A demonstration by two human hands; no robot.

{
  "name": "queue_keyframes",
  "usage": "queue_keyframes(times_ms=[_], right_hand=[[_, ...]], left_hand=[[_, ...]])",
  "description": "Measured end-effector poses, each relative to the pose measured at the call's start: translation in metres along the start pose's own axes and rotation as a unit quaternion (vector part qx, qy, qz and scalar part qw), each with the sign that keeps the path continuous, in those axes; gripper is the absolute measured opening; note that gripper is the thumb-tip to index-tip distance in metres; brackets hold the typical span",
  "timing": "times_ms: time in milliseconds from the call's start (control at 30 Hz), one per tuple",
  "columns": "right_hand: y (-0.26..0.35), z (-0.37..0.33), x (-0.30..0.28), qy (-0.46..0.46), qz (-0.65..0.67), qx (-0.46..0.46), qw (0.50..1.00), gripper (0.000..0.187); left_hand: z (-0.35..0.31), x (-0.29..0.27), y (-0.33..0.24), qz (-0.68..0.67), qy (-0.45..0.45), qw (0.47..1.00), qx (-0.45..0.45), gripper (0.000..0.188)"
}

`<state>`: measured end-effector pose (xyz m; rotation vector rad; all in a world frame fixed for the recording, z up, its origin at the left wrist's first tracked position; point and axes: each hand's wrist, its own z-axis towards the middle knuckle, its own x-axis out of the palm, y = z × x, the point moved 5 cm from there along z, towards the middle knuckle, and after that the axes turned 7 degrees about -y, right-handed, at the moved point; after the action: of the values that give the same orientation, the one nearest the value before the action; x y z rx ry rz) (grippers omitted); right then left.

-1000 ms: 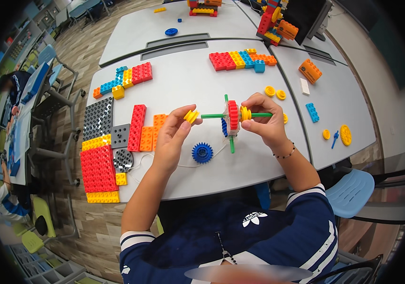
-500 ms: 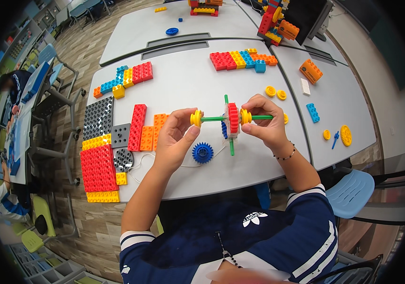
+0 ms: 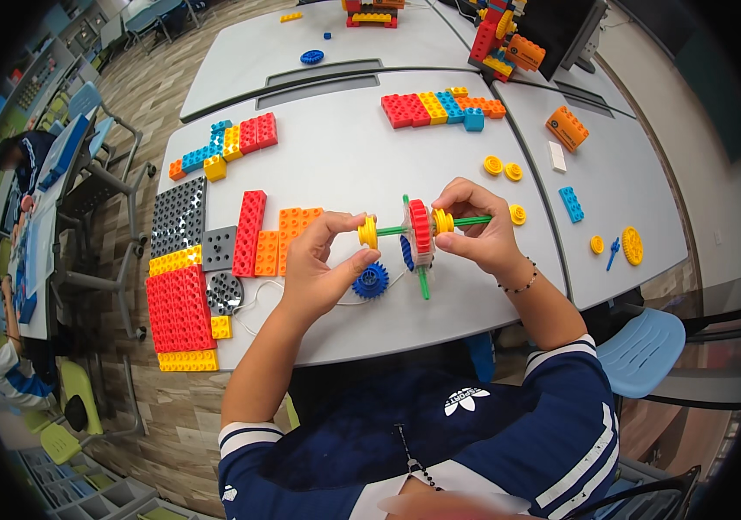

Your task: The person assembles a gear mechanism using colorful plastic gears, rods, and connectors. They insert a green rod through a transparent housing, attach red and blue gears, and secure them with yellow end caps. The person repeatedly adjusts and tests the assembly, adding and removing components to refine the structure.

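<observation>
Above the table my hands hold a toy gear assembly. My left hand [image 3: 323,264] pinches a yellow pulley wheel [image 3: 368,231] at the left end of a green axle [image 3: 392,231]. My right hand [image 3: 485,227] grips another yellow pulley wheel [image 3: 443,221] on the same axle, whose right end sticks out past the fingers. Between the wheels sits a red gear [image 3: 420,224] against a clear plastic piece. A second green rod [image 3: 424,284] crosses it upright. Partly hidden behind the clear piece is a blue gear [image 3: 406,252].
A loose blue gear [image 3: 370,280] lies below, beside a white cord [image 3: 253,299]. Coloured bricks and a red plate [image 3: 181,314] line the left. A brick build [image 3: 427,110] lies at the back, with yellow wheels [image 3: 492,165] to the right. A blue chair [image 3: 643,351] stands at the right.
My left hand has shifted slightly right and down with its yellow wheel. The assembly has moved a little left and tilted, and less axle shows between the left wheel and the red gear.
</observation>
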<state>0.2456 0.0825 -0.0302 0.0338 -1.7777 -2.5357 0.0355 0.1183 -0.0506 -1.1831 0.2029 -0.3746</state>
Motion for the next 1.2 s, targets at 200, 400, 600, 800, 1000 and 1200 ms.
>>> queue_keyframes(times_ms=[200,400,600,800,1000,1200], right_hand=[[0.000,-0.003,0.008,0.029,-0.031,-0.018,0.999,0.034],[-0.005,-0.004,0.013,0.033,-0.046,-0.001,0.998,0.036],[-0.018,-0.005,0.013,-0.007,0.069,0.132,0.989,0.035],[-0.028,-0.001,0.010,-0.064,0.319,0.213,0.921,0.033],[-0.040,0.003,0.003,-0.138,0.343,0.243,0.897,0.035],[-0.030,-0.001,0.009,-0.115,0.290,0.188,0.931,0.029]], left_hand=[[-0.001,0.006,-0.002,0.076,0.027,0.995,0.061,0.031],[-0.004,0.007,0.003,0.086,0.023,0.995,0.047,0.031],[-0.004,0.010,0.006,-0.017,0.021,0.999,-0.037,0.040],[-0.002,0.015,0.008,-0.068,0.060,0.990,-0.107,0.059],[-0.003,0.021,0.010,-0.050,0.094,0.987,-0.123,0.080],[-0.005,0.025,0.014,-0.065,0.092,0.984,-0.140,0.086]])
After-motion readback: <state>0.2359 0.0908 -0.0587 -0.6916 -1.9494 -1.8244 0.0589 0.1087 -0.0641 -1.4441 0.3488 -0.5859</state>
